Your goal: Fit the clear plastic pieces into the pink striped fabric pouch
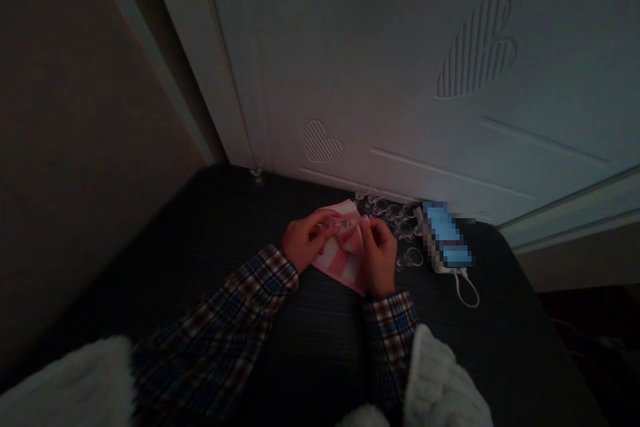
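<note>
From the head view, I see the left hand and right hand near each other but apart, each pinching the pink-and-white cloth over the dark table — a small clear piece showing between them. Clear rings lie beside the right hand — near a lit phone.

Pink-and-white cloth, blue-brown-white plaid sleeves, black table

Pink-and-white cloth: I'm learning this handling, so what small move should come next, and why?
Perhaps bring the fold of the pink-and-white cloth onto the clear piece: the left hand seems to hold that piece, while the right hand pinches the fold close beside it.
</note>
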Demonstrator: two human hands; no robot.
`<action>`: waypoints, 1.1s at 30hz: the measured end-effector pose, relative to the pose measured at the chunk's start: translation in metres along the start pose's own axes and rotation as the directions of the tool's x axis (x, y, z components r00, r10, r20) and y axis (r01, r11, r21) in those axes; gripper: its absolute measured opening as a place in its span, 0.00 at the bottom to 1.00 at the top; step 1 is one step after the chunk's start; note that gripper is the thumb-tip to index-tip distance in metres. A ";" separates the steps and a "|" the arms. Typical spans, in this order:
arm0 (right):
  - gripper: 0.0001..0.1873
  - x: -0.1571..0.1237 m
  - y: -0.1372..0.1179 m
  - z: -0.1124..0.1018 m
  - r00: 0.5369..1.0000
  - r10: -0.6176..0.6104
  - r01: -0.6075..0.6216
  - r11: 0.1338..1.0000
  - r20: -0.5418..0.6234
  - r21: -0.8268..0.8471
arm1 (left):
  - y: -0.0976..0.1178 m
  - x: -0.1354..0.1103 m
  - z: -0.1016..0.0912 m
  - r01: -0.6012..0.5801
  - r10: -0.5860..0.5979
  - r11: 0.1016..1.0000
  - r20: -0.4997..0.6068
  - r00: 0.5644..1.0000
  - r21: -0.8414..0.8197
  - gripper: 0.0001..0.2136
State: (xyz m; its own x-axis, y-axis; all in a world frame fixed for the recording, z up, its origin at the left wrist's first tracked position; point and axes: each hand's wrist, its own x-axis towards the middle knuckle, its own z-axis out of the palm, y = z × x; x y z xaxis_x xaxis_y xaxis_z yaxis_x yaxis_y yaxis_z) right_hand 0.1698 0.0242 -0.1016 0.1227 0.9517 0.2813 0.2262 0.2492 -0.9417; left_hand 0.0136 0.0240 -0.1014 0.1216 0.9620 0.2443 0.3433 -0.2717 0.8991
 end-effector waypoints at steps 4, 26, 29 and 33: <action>0.13 0.000 0.000 0.000 1.000 -0.001 0.001 1.000 -0.004 0.002 | 0.000 0.000 0.000 0.001 -0.001 1.000 0.006 1.000 -0.010 0.14; 0.15 0.000 -0.002 0.000 1.000 -0.011 0.011 1.000 -0.003 -0.029 | 0.000 0.000 -0.001 0.036 -0.036 0.999 0.032 0.999 -0.017 0.14; 0.15 0.000 0.000 0.001 1.000 -0.011 0.011 0.999 -0.001 -0.040 | 0.003 0.000 -0.001 0.054 -0.053 0.998 0.038 0.998 -0.028 0.14; 0.15 0.000 0.000 0.001 1.000 -0.012 0.012 0.999 0.001 -0.036 | 0.004 0.000 -0.002 0.047 -0.046 0.998 0.038 0.998 -0.033 0.13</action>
State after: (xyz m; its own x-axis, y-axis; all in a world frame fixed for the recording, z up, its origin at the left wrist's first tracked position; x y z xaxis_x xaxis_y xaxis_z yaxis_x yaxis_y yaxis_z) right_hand 0.1688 0.0243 -0.1021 0.1188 0.9488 0.2928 0.2621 0.2544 -0.9309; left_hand 0.0134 0.0227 -0.0971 0.1412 0.9718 0.1889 0.3176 -0.2252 0.9211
